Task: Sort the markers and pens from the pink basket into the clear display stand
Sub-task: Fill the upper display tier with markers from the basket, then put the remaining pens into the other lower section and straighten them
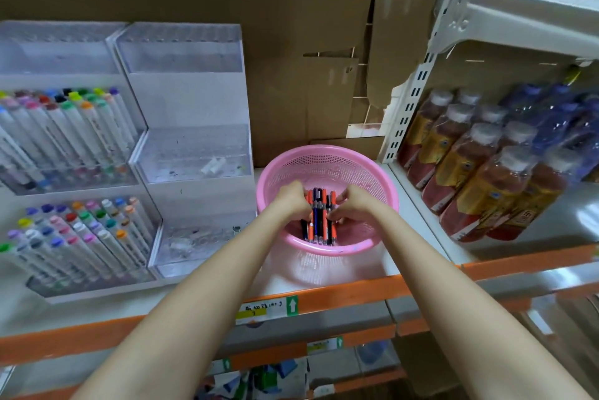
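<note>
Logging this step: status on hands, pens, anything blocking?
Hands: left hand and right hand both grip pens, bundled inside pink basket. Beside it, clear display stand, nearest compartments almost bare. Nothing between basket and stand.

perforated pink plastic basket (327, 159), clear glossy stand (194, 153) (acrylic-looking), matt cardboard (275, 43)

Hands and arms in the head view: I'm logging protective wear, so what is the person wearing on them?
Nothing visible. The left hand and right hand are ungloved; the left forearm and right forearm are bare down to the frame's edge: no sleeves, watch or bracelet. Rings cannot be judged at this size.
</note>
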Motion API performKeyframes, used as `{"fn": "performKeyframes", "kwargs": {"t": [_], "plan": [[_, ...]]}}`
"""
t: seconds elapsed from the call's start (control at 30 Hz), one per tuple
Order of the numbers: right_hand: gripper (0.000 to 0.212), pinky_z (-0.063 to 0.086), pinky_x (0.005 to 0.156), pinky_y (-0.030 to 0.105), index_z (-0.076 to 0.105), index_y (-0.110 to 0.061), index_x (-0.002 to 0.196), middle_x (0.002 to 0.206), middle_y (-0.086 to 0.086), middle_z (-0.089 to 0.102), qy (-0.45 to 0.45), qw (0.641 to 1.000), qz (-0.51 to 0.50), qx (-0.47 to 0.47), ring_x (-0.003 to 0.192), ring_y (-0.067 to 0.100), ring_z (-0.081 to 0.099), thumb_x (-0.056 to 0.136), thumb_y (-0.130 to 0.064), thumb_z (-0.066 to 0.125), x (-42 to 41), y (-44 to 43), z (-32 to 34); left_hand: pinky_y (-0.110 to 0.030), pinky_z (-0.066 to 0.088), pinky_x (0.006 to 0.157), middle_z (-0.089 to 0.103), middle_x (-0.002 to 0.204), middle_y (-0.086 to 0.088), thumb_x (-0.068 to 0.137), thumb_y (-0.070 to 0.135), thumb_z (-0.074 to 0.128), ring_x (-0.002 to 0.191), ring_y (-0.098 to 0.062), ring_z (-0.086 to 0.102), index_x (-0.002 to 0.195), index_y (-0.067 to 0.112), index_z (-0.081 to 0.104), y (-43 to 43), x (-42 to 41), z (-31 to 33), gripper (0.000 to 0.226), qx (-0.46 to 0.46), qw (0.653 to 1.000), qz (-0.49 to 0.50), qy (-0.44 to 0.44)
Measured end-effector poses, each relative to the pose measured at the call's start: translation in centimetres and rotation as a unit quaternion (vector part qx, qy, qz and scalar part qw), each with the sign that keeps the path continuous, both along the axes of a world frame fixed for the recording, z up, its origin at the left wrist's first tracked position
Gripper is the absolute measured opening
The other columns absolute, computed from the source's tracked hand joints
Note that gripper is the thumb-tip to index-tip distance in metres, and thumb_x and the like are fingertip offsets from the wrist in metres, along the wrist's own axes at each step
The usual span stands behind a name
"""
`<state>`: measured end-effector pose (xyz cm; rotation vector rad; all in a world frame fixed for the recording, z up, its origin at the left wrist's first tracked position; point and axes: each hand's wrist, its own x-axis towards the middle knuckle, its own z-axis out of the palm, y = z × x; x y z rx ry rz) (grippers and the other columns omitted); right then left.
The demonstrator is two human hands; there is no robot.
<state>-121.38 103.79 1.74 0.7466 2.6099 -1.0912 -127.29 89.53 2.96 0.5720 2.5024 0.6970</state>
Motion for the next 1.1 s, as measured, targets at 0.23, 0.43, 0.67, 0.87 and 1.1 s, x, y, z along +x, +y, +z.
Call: {"fn": "performKeyframes", "kwargs": {"t": [0.23, 0.43, 0.67, 0.87, 1.1], "plan": [[0.019, 0.051, 0.056, 0.030, 0.053, -0.013, 0.083, 0.071, 0.010, 0.064, 0.052, 0.996, -0.028, -0.071, 0.055, 0.018, 0.058, 0.080, -0.001, 0.068, 0.4, -0.6, 0.8, -0.027, 0.047, 0.054, 0.057, 0.096, -0.009, 0.080, 0.001, 0.061, 0.079, -0.020, 0.059, 0.130, 0.007, 0.039, 0.0, 0.0, 0.3, 0.055, 0.104, 0.993, 0.053, -0.007], [0.027, 0.049, 0.051, 0.030, 0.047, -0.010, 0.108, 0.071, 0.009, 0.056, 0.135, 0.970, -0.045, -0.198, 0.052, 0.017, 0.053, 0.087, 0.005, 0.055, 0.8, -1.6, 2.9, -0.025, 0.048, 0.062, 0.051, 0.080, 0.006, 0.087, 0.001, 0.057, 0.070, -0.006, 0.052, 0.130, 0.015, 0.045, -0.4, 0.4, 1.0, 0.047, 0.267, 0.961, 0.053, 0.045], [0.026, 0.060, 0.073, 0.045, 0.052, -0.011, 0.109, 0.088, 0.017, 0.061, 0.234, 0.953, -0.026, -0.191, 0.068, 0.022, 0.062, 0.086, 0.000, 0.058, 1.5, -3.3, 4.8, -0.014, 0.048, 0.075, 0.061, 0.095, 0.005, 0.089, 0.003, 0.059, 0.078, -0.001, 0.058, 0.124, 0.013, 0.055, -2.5, 1.8, 3.0, 0.037, 0.343, 0.928, 0.032, 0.143], [0.023, 0.059, 0.062, 0.033, 0.052, -0.007, 0.110, 0.087, 0.010, 0.058, 0.309, 0.934, -0.009, -0.180, 0.071, 0.022, 0.064, 0.089, -0.003, 0.061, 2.0, -6.6, 7.5, -0.007, 0.046, 0.073, 0.061, 0.090, 0.013, 0.088, 0.001, 0.059, 0.081, 0.003, 0.060, 0.114, 0.013, 0.055, -6.0, 2.7, 5.5, 0.029, 0.413, 0.893, 0.029, 0.177], [0.021, 0.060, 0.059, 0.037, 0.052, -0.006, 0.106, 0.097, 0.015, 0.062, 0.371, 0.919, 0.029, -0.132, 0.081, 0.028, 0.066, 0.088, -0.002, 0.063, 1.6, -11.8, 9.9, -0.017, 0.051, 0.074, 0.061, 0.086, 0.015, 0.088, 0.002, 0.060, 0.076, 0.004, 0.061, 0.104, 0.021, 0.052, -10.8, 3.1, 8.0, 0.026, 0.453, 0.868, 0.049, 0.197]]}}
